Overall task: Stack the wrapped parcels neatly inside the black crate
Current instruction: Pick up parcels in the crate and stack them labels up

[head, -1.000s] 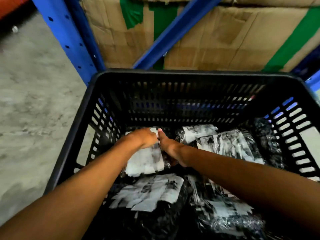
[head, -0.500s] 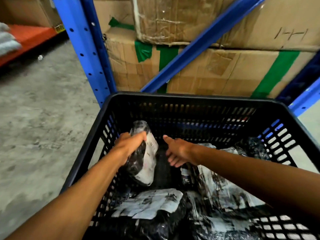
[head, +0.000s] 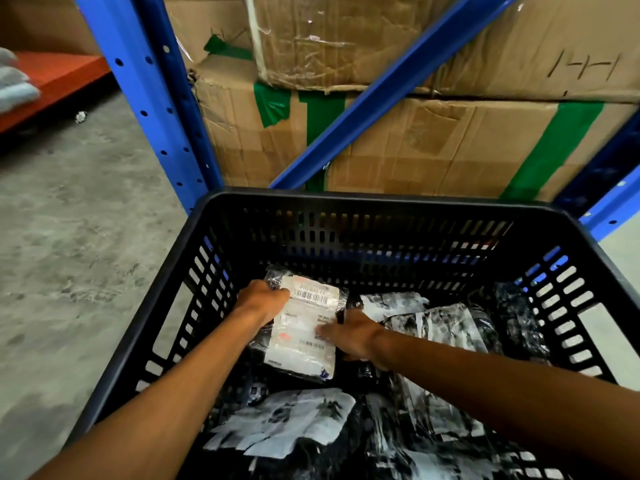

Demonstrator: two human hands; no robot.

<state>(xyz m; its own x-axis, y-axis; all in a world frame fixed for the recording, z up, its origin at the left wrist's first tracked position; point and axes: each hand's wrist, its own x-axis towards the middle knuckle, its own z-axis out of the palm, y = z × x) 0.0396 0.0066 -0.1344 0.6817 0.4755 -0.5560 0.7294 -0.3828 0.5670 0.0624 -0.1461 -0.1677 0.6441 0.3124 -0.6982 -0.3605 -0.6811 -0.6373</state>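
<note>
- Fingers point(head: 277, 293) of the left hand point(head: 261, 301) are being curled over the top-left edge of a labelled parcel point(head: 306, 327); it is being gripped there.
- Right hand point(head: 351, 336) is being laid on the parcel's right side, fingers spread flat on the label, pressing rather than clamping.
- Parcel is being seated label-up at the far left of the black crate point(head: 346, 199), over other wrapped parcels point(head: 443, 327).
- Step judged in hand: placing and squaring.
- Next move likely being called for: pressing flat, aligning to the left wall, releasing.
</note>
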